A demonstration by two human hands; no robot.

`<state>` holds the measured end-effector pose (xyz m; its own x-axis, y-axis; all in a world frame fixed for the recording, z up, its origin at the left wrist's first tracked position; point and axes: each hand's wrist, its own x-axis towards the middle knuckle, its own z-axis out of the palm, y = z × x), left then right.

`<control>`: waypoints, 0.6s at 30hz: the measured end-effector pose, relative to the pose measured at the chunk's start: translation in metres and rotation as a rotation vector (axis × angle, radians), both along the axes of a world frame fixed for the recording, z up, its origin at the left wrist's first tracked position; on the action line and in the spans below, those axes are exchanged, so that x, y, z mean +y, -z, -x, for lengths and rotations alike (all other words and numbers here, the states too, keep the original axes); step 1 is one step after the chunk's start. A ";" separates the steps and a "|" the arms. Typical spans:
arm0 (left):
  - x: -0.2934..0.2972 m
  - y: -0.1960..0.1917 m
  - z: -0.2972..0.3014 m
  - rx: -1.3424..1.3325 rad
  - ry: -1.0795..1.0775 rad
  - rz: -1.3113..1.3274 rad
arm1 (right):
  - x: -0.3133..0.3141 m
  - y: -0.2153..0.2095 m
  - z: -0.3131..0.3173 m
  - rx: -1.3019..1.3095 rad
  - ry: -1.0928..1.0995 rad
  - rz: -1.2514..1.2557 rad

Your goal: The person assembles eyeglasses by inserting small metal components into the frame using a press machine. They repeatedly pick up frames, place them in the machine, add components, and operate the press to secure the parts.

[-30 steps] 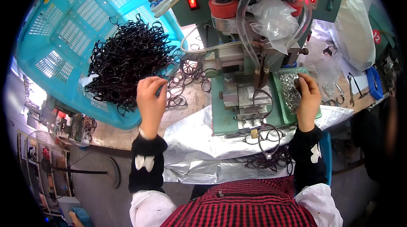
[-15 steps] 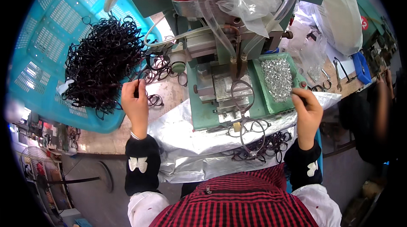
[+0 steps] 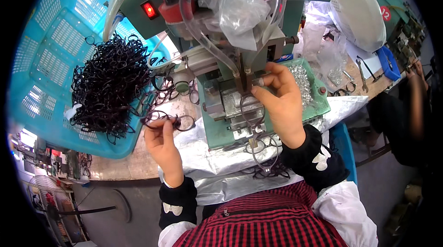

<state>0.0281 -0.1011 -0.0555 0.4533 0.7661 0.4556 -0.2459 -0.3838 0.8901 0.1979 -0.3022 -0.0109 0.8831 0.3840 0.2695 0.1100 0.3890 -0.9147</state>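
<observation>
A dark round eyeglass frame [image 3: 186,123] is pinched by its bridge in my left hand [image 3: 164,147], between the blue basket and the machine. My right hand [image 3: 285,104] is at the green press machine [image 3: 206,129], thumb and fingers closed close beside its tool tips. Whatever lies between those fingers is too small to make out. Another round eyeglass frame [image 3: 265,170] stands in the metal fixture [image 3: 233,100], one rim up by the tools and the other hanging toward me. To the right, a green tray [image 3: 318,107] holds small silvery metal parts [image 3: 302,83], partly hidden by my right hand.
A blue basket [image 3: 41,97] heaped with dark eyeglass frames [image 3: 108,87] stands at the left. More frames [image 3: 258,171] lie on silver sheeting [image 3: 207,164] before me. Clear hoses and a plastic bag [image 3: 237,14] hang over the machine. Wrenches [image 3: 362,75] lie at right, near another person's arm [image 3: 417,90].
My left hand has come away from the heap toward me with an eyeglass frame. My right hand has moved left from the tray of metal parts to the machine's tool tips.
</observation>
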 end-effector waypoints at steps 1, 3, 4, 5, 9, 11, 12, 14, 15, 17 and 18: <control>-0.011 -0.019 -0.006 -0.071 -0.008 -0.034 | -0.001 -0.003 0.001 0.017 -0.017 -0.011; -0.030 -0.051 -0.014 -0.211 0.002 -0.164 | 0.001 -0.012 0.005 0.066 -0.053 -0.049; -0.038 -0.064 -0.017 -0.280 0.019 -0.258 | 0.004 -0.015 0.008 0.078 -0.036 -0.061; -0.043 -0.074 -0.017 -0.348 0.033 -0.354 | 0.008 -0.016 0.011 0.090 -0.021 -0.073; -0.054 -0.087 -0.010 -0.145 0.304 -0.908 | -0.006 -0.024 0.023 -0.042 -0.037 0.016; -0.067 -0.083 -0.027 -0.119 0.424 -1.096 | -0.021 -0.028 0.020 -0.132 -0.075 0.075; -0.070 -0.080 -0.037 -0.114 0.441 -1.191 | -0.025 -0.030 0.013 -0.157 -0.091 0.088; -0.073 -0.071 -0.056 -0.166 0.396 -1.331 | -0.039 -0.014 -0.021 -0.110 0.079 0.096; -0.072 -0.064 -0.062 -0.193 0.402 -1.357 | -0.050 0.007 -0.044 -0.149 0.260 0.044; -0.071 -0.061 -0.066 -0.211 0.408 -1.379 | -0.084 0.048 -0.080 -0.178 0.543 0.035; -0.073 -0.058 -0.068 -0.218 0.412 -1.385 | -0.106 0.079 -0.096 -0.137 0.568 0.103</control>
<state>0.0959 -0.1739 0.0028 0.3544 -0.4978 0.7916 -0.6266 -0.7548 -0.1941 0.2944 -0.4079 -0.0896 0.9180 -0.1084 0.3816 0.3944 0.1452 -0.9074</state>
